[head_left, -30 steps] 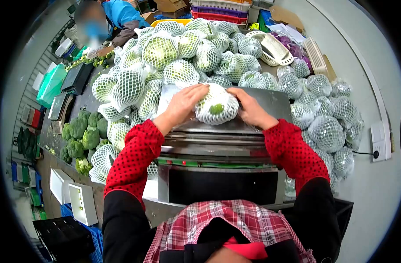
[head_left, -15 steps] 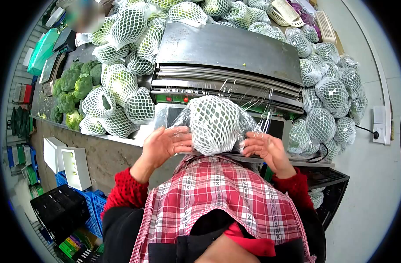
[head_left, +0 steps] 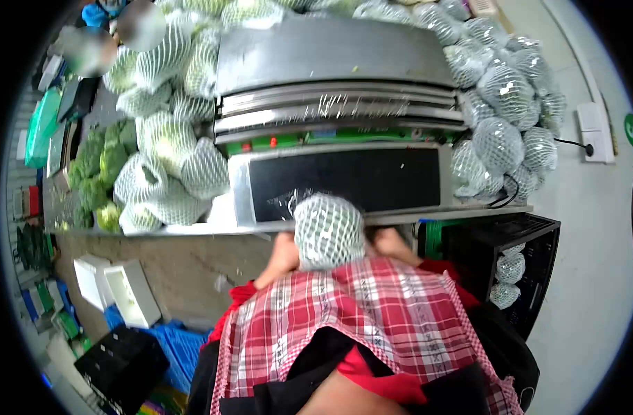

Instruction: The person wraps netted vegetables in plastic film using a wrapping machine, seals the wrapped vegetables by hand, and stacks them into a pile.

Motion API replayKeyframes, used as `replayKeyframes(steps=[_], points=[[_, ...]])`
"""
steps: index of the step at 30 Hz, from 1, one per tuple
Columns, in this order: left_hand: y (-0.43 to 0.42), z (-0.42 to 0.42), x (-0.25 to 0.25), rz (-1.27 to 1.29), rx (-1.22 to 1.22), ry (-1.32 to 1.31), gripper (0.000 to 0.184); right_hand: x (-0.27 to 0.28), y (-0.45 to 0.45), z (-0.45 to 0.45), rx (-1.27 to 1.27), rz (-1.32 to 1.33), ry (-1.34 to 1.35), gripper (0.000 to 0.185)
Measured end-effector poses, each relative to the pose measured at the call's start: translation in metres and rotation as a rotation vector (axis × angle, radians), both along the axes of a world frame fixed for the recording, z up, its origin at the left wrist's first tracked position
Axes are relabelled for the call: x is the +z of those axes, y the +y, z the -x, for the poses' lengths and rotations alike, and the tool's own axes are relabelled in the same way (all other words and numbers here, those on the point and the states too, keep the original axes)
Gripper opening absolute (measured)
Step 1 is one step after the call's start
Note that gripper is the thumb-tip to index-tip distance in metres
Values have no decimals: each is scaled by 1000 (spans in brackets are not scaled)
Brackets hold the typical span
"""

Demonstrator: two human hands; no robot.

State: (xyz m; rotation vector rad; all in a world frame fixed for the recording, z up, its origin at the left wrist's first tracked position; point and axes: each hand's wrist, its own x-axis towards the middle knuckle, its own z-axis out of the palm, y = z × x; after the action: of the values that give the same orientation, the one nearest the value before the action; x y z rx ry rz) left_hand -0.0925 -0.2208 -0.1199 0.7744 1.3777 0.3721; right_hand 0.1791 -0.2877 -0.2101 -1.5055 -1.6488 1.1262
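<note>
A round vegetable in a white foam net (head_left: 329,232), with shiny clear film over it, is in front of my apron at the bench's near edge. Its kind is hidden by the net. My left hand (head_left: 283,254) is against its left side, closed, with the fingers mostly hidden behind it. On the other side my right hand (head_left: 392,245) is blurred, its fingers curled in behind the vegetable. Just beyond stands the wrapping machine (head_left: 344,114), with a dark flat plate (head_left: 351,178) in front of its rollers.
Netted vegetables are heaped left (head_left: 167,142) and right (head_left: 503,142) of the machine. Bare broccoli (head_left: 95,166) lies at far left. A black crate (head_left: 531,256) with netted pieces stands below right. White boxes (head_left: 133,294) and a black crate (head_left: 122,360) are lower left. A cable (head_left: 513,187) runs along the right.
The netted vegetable has come down and toward my body, off the machine's plate. Both hands have moved in behind it, fingers no longer spread. The film no longer stretches to the rollers.
</note>
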Motion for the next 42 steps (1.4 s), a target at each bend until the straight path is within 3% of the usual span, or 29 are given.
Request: replayKeyframes(steps=[1,3,4,7,8,10,11,13,14,15,16,17,18,19,20,21,22,24,25,27,28,30,31,33,36,38,39,40,42], points=[[-14,-17,-57,-19,262,-313,23,68,35,26,28,730,-84,22],[-12,-33,-80,-63,456,-690,24,56,38,62,43,549,32,26],[-2,-27,-80,-490,7,-245,26,58,41,67,58,497,84,28],[35,-38,34,-786,-196,398,29,96,57,68,103,442,273,35],[62,-46,60,-1345,-6,125,30,109,62,67,136,435,341,38],[91,-45,133,-1553,-388,-16,34,135,71,65,220,452,497,44],[95,-45,135,-1308,-558,-503,40,145,75,65,259,472,574,46],[93,-24,146,-591,-885,-763,72,160,79,62,305,524,722,52],[83,-21,165,-218,-611,-974,96,166,80,57,290,539,784,55],[78,-15,160,-331,-631,-855,104,172,80,52,226,542,832,58],[74,-13,144,-421,-547,-930,87,177,79,44,96,501,873,61],[80,-12,129,-436,-507,-712,89,180,74,36,-53,412,881,63],[81,-17,118,-434,-442,-503,91,178,70,27,-204,259,919,93],[87,-16,77,-362,-396,-404,81,172,77,16,-47,7,685,101],[98,-29,79,-431,-402,-422,70,187,100,14,-95,-145,550,90],[109,-42,80,-501,-406,-438,60,217,114,-2,-191,-81,507,75],[124,-73,92,-224,-63,-724,54,227,137,-22,-268,-90,522,64],[144,-99,117,-454,-77,-718,52,243,198,-75,-454,-229,389,43],[158,-100,131,-579,-243,-695,49,268,230,-106,-487,-243,285,37],[192,-98,136,-763,-341,-373,45,274,300,-180,-570,-429,172,38],[214,-101,138,-849,-368,-180,44,270,336,-225,-606,-488,-99,45],[269,-117,129,-953,-238,0,43,226,412,-317,-742,-558,-216,48],[303,-128,119,-1025,-219,61,43,225,428,-314,-721,-553,-206,48],[367,-160,104,-1211,-214,228,48,242,444,-304,-685,31,-1071,51],[446,-208,101,-882,-561,691,77,291,469,-260,-347,-253,-1347,51],[489,-231,76,-745,-741,733,97,273,518,-244,-184,-261,-1117,54],[506,-238,60,-672,-811,633,100,247,536,-231,24,-329,-822,49],[519,-243,46,-599,-874,537,103,203,564,-226,266,-119,-464,46],[520,-253,36,-660,-776,641,102,176,572,-180,404,278,-750,45]])
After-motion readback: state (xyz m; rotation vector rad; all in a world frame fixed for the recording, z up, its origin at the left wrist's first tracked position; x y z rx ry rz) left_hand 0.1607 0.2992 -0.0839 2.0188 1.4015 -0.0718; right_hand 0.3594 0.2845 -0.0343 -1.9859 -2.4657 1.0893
